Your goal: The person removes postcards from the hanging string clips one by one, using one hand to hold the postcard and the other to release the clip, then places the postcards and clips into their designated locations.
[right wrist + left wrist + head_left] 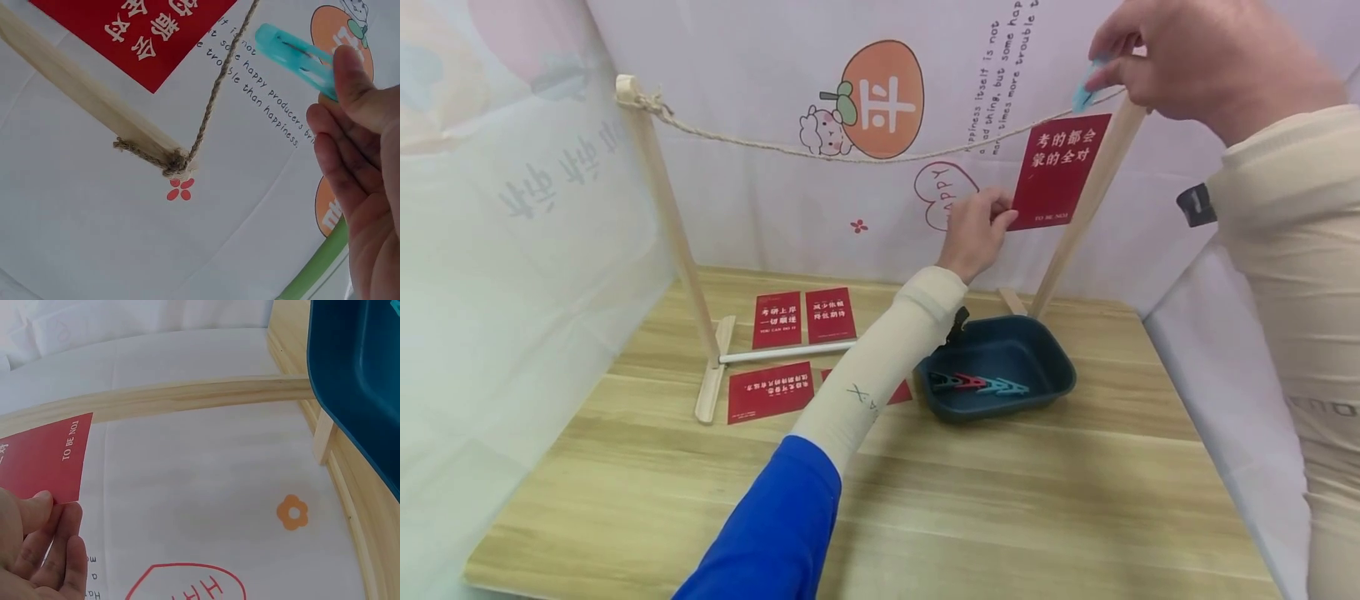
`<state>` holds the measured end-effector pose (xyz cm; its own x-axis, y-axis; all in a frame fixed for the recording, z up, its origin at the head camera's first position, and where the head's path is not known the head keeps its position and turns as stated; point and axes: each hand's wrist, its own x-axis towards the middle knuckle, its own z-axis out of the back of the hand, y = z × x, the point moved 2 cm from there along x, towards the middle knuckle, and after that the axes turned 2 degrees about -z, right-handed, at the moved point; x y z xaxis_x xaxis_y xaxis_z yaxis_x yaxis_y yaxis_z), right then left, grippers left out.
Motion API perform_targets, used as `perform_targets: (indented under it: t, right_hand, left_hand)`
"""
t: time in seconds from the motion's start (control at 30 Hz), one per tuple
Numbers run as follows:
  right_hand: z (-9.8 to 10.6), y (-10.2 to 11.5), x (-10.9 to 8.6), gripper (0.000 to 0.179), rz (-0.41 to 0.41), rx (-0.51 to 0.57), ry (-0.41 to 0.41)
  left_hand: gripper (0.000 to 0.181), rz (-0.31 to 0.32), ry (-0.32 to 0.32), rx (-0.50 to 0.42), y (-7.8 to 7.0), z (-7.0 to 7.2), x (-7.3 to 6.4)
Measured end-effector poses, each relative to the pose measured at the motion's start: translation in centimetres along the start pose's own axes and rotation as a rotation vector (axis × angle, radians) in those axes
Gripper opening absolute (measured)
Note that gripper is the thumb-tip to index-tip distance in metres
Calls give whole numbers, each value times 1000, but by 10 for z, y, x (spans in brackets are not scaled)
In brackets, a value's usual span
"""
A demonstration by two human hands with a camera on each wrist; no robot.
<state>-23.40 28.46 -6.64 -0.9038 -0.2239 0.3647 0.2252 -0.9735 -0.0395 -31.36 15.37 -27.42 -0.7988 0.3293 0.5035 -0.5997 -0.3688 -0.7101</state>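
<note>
My left hand point(976, 235) pinches the lower left corner of a red card point(1060, 171) with white writing. The card hangs upright just below the right end of a twine rope point(850, 158), beside the right wooden post point(1090, 196). In the left wrist view, thumb and fingers meet at the card's edge point(50, 456). My right hand point(1202, 62) is above the card, pinching a light blue clothespin point(297, 57) near the rope. The right wrist view shows the rope point(215, 94) knotted round the post's top, with the clothespin apart from it.
A dark blue basin point(1052, 375) with several clothespins point(973, 383) stands on the wooden table point(1037, 500). Several red cards point(777, 319) lie left of it, around a white rod point(786, 351). The left wooden post point(662, 208) bears the rope's other end.
</note>
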Motion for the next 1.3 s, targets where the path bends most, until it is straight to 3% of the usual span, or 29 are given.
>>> perform_targets:
  t: [0.23,0.5,0.73,1.07,1.3]
  right_hand:
    - [-9,5,-2,42,61,17,30]
    - [-20,5,-4,43,91,-1,80]
    - [-39,2,-10,42,155,-8,62]
    - [-64,-2,-17,45,139,-12,121]
    - [-76,-2,-20,44,155,12,145]
  left_hand:
    - [19,21,-7,37,4,4,1]
    - [18,32,-18,37,11,8,1]
    - [20,51,-20,38,15,15,1]
    - [19,112,-2,40,26,25,-5]
    - [22,130,-38,23,34,36,-5]
